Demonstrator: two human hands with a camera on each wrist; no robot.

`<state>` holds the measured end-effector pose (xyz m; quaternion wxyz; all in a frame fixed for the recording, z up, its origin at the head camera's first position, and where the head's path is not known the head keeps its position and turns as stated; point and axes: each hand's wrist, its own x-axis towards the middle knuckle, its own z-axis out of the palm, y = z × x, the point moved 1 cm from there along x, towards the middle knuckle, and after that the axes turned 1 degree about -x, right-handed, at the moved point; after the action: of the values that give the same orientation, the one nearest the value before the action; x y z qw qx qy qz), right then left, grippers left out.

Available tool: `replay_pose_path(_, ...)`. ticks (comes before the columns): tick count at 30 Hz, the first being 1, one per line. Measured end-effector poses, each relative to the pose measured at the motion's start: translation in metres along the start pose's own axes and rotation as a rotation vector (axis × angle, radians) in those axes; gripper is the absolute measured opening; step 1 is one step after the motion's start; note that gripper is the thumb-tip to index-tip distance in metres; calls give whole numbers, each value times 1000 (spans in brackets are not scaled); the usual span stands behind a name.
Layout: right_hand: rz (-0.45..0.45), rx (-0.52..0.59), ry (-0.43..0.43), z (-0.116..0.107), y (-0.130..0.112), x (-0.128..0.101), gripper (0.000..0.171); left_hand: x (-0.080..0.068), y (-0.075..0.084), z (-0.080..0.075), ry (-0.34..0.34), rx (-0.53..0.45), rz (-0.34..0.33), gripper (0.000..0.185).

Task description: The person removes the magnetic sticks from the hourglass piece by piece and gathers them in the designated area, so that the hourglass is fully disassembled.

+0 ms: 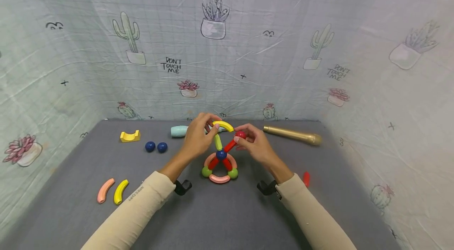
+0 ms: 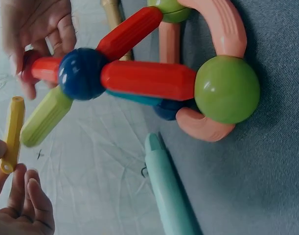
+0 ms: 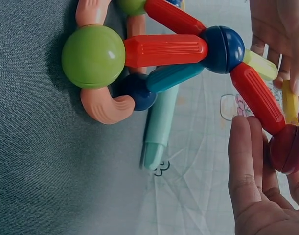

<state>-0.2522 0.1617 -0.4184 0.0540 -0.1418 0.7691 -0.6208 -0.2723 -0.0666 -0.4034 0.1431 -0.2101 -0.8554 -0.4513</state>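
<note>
Left hand [image 1: 198,137] pinches yellow arch [image 1: 223,125]; right hand [image 1: 253,145] grips red ball [image 1: 240,135]. We fear hard push topples toy frame [image 1: 220,165].

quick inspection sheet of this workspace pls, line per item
surface: grey mat, flat.
job's things: toy frame of rods and balls; yellow arc at its top; red ball on a rod.
clutter: two blue balls, yellow block, pink and yellow curves, teal stick, gold microphone.
grips: left hand pinches the arc; right hand pinches the red ball.
cables: nothing seen.
surroundings: cactus-print cloth.
</note>
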Motion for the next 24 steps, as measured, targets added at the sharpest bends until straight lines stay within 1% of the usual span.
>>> replay_pose_path(2,3,8,7,0,1,0,36,0,-2,-5,24,-23,-4,19)
replay_pose_path(4,4,16,11,0,1,-1,37,-2,-4,-14,32,-48,-14,20)
replay_pose_path(7,6,38,12,-1,2,-1,39,-9,-6,-32,14,-57,-39,21)
replay_pose_path(9,5,50,17,-1,2,-1,41,-17,-7,-46,-10,-32,-54,21)
replay_pose_path(12,5,68,32,-2,3,-1,43,-31,-12,-67,-67,9,-70,21)
replay_pose_path(16,8,83,42,-2,4,-1,42,-54,-26,-93,-161,57,-82,21)
replay_pose_path(20,12,93,42,-1,5,-2,39,-77,-43,-117,-248,85,-101,20)
replay_pose_path(24,21,109,56,-1,6,-2,37,-99,-64,-137,-336,117,-122,20)
